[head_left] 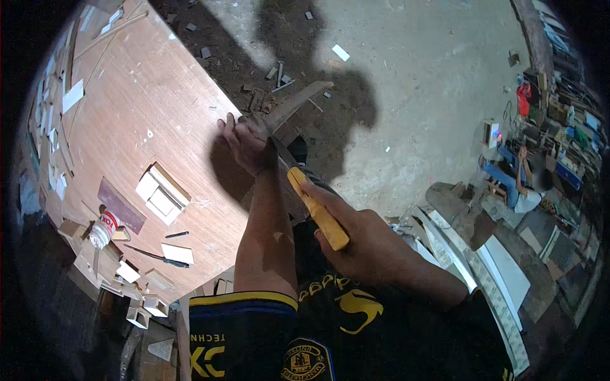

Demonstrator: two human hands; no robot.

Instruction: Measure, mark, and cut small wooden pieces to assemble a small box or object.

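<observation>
My right hand is wrapped around the yellow handle of what looks like a handsaw. The thin, dark blade runs up beside my left wrist, and its far end is hidden by my left hand. At the edge of the wooden table, my left hand is closed with its fingers curled over the edge. From beside these fingers a long, brownish tapered strip juts out over the floor; its near end is covered.
On the table are a small white-and-brown box piece, a dark red panel, a black-handled tool and a red-and-white jar. Offcuts litter the floor. A seated person is at the right, beyond long white boards.
</observation>
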